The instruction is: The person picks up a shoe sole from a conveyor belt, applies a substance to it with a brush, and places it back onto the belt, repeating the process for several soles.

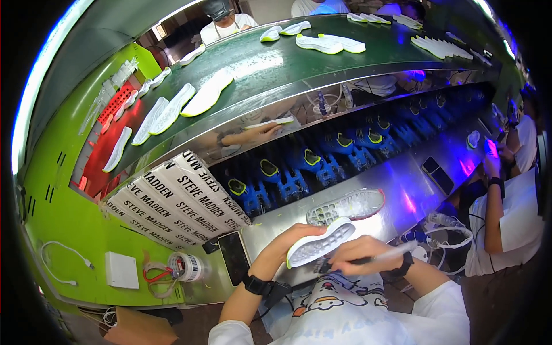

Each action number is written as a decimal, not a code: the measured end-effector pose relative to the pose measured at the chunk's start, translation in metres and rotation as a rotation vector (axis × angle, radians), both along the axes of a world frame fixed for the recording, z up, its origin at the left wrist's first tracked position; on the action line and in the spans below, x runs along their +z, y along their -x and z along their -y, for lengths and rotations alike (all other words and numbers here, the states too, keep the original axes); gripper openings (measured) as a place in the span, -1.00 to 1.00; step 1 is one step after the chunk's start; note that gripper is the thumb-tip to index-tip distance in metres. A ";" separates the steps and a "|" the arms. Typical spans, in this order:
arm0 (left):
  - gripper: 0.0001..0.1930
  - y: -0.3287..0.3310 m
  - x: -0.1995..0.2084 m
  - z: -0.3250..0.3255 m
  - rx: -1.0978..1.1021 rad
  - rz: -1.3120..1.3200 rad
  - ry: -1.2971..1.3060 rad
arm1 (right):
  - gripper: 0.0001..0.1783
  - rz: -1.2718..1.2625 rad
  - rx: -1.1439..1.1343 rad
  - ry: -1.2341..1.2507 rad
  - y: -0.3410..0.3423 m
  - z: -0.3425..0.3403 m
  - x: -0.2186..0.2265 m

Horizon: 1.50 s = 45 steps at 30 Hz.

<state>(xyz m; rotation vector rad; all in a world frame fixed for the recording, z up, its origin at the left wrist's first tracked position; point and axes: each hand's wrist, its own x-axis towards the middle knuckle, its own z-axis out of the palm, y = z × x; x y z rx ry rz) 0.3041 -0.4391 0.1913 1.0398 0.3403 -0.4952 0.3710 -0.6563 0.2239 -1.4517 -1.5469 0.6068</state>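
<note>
My left hand (286,240) grips a white shoe sole (320,242) with a yellow-green edge, tread side up, close over the steel bench (402,178). My right hand (359,253) holds a thin pen-like brush (386,254) with its dark tip at the lower edge of that sole. A second sole (347,207), translucent with a red and yellow rim, lies on the bench just beyond the one I hold. Both wrists wear dark bands.
A dark phone (233,257) lies left of my left arm, beside a tape roll (185,265) and printed white paper (178,201). Blue shoes (305,161) ride a lower conveyor; white soles (325,43) lie on the green belt above. A person (509,207) works at right.
</note>
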 end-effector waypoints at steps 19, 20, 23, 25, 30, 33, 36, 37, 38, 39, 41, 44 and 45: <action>-0.49 -0.120 0.147 -0.035 0.280 0.554 1.074 | -0.68 -0.598 -0.665 -0.658 -0.003 0.038 0.036; -0.50 -0.124 0.155 -0.030 0.368 0.596 0.948 | -0.68 -0.540 -0.751 -0.639 -0.008 0.037 0.033; -0.51 -0.147 0.182 0.001 0.319 0.647 0.653 | -0.68 -0.641 -0.759 -0.638 -0.008 0.040 0.020; -0.50 -0.180 0.213 0.012 0.269 0.846 0.023 | -0.82 -0.817 -0.758 -0.602 -0.002 0.049 0.023; -0.27 -0.271 0.207 -0.003 0.202 0.619 -1.925 | -0.71 -0.903 -0.747 -0.499 -0.002 0.053 0.009; -0.34 -0.280 0.223 0.000 0.058 0.524 -1.940 | -0.66 -0.974 -0.856 -0.469 0.001 0.069 0.003; -0.57 -0.297 0.212 -0.018 0.586 0.715 -1.794 | -0.70 -0.946 -0.899 -0.414 0.000 0.085 -0.006; -0.40 -0.311 0.202 -0.038 0.621 0.536 -1.822 | -0.71 -0.827 -0.932 -0.344 -0.002 0.089 -0.019; -0.38 -0.308 0.199 -0.042 0.661 0.386 -1.800 | -0.71 -0.841 -0.939 -0.333 0.001 0.086 -0.014; -0.35 -0.306 0.203 -0.059 0.546 0.408 -1.675 | -0.74 -0.976 -0.970 -0.422 0.002 0.080 -0.006; -0.42 -0.290 0.204 -0.076 0.535 0.319 -1.793 | -0.64 -1.149 -0.948 -0.448 -0.005 0.078 -0.006; -0.66 -0.290 0.199 -0.165 0.216 0.591 -2.039 | -0.68 -1.180 -0.841 -0.470 -0.003 0.071 -0.003; -0.69 -0.291 0.212 -0.103 0.276 0.455 -1.681 | -0.68 -1.182 -0.921 -0.499 -0.016 0.079 -0.007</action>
